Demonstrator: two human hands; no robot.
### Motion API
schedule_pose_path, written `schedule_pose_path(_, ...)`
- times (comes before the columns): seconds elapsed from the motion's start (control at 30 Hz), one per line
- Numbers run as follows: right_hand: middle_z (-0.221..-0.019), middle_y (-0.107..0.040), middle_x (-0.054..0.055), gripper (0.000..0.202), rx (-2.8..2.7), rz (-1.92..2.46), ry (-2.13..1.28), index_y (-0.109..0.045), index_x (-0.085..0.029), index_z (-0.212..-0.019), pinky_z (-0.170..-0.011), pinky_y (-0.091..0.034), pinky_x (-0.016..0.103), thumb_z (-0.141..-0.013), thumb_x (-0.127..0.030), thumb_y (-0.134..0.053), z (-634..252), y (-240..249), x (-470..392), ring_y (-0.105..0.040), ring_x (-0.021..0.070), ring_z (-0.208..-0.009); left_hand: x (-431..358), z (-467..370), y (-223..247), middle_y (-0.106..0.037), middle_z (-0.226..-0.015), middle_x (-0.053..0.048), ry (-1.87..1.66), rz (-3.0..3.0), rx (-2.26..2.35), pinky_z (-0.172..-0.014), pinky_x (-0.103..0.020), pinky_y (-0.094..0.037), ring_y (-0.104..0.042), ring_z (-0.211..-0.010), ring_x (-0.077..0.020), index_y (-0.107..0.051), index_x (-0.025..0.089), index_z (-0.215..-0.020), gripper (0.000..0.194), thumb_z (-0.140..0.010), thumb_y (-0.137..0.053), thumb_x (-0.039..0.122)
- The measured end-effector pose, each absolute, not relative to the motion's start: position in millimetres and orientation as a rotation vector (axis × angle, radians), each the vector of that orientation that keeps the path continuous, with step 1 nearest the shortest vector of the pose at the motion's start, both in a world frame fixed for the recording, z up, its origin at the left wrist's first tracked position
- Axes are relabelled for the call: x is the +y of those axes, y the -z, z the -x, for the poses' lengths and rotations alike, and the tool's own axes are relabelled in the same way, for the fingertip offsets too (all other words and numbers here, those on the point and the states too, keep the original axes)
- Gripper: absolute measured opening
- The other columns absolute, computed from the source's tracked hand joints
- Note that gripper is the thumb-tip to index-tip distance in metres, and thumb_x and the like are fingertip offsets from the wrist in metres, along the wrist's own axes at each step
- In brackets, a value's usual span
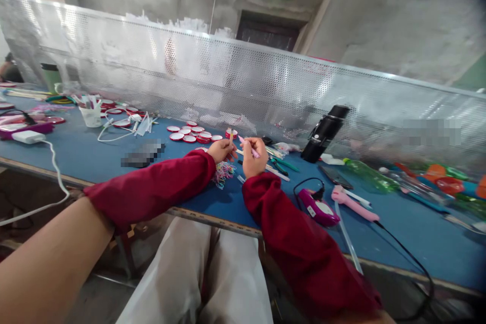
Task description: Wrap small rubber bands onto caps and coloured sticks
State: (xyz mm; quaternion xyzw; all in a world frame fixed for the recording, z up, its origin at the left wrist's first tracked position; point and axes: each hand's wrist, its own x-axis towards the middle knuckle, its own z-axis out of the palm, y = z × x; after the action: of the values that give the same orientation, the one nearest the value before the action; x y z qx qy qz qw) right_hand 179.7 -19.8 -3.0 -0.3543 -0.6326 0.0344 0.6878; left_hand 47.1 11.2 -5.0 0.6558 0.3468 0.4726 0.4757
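Note:
Over the blue table (190,182), my left hand (220,152) pinches a small flat yellowish stick (231,136) that points upward. Close to its right, my right hand (255,159) is closed around a slim pink pen-like tool (249,148), whose tip leans toward the stick. The two hands are slightly apart. A bundle of thin multicoloured strands (224,174) lies below my left hand. Just behind the hands sits a red-and-white round tin (231,134), with several similar flat round pieces (190,132) spread to the left.
A black bottle (324,134) stands tilted in view at the back right. Nearer are a purple device (318,207), a pink glue gun (355,203) with a cable, and green-handled pliers (283,164). A dark phone-like object (142,154) and white cup (91,115) lie left. A perforated metal screen (258,81) borders the back.

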Motion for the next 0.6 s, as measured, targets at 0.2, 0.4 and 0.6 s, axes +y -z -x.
schedule_pose_path(0.2,-0.094,-0.068,0.006,0.023,-1.590,0.734,0.130,-0.063,-0.022,-0.098,-0.079,-0.050,0.035,-0.094,-0.036,-0.045,-191,-19,0,-0.063,0.0194,-0.084,26,-38,-6,-0.067,-0.069,-0.002,-1.195,-1.641,0.770,-0.043,-0.015,-0.036,-0.060,-0.049,-0.0068,-0.053,0.014,-0.088,0.010,-0.092,-0.047,0.020)
schedule_pose_path(0.4,-0.097,-0.068,0.008,0.022,-1.590,0.777,0.290,-0.064,-0.021,-0.099,-0.086,-0.048,0.040,-0.093,-0.033,-0.047,-205,-7,13,-0.062,0.0219,-0.092,36,-31,5,-0.069,-0.075,-0.004,-1.162,-1.624,0.722,-0.045,-0.016,-0.037,-0.061,-0.053,-0.0074,-0.053,0.014,-0.089,0.017,-0.092,-0.049,0.030)
schedule_pose_path(0.6,-0.094,-0.068,0.005,0.022,-1.586,0.807,0.146,-0.065,-0.023,-0.099,-0.084,-0.048,0.040,-0.093,-0.036,-0.047,-197,-1,2,-0.063,0.0216,-0.089,31,-37,19,-0.069,-0.077,-0.006,-1.103,-1.605,0.747,-0.046,-0.019,-0.038,-0.062,-0.054,-0.0098,-0.053,0.014,-0.090,0.023,-0.094,-0.045,0.036)
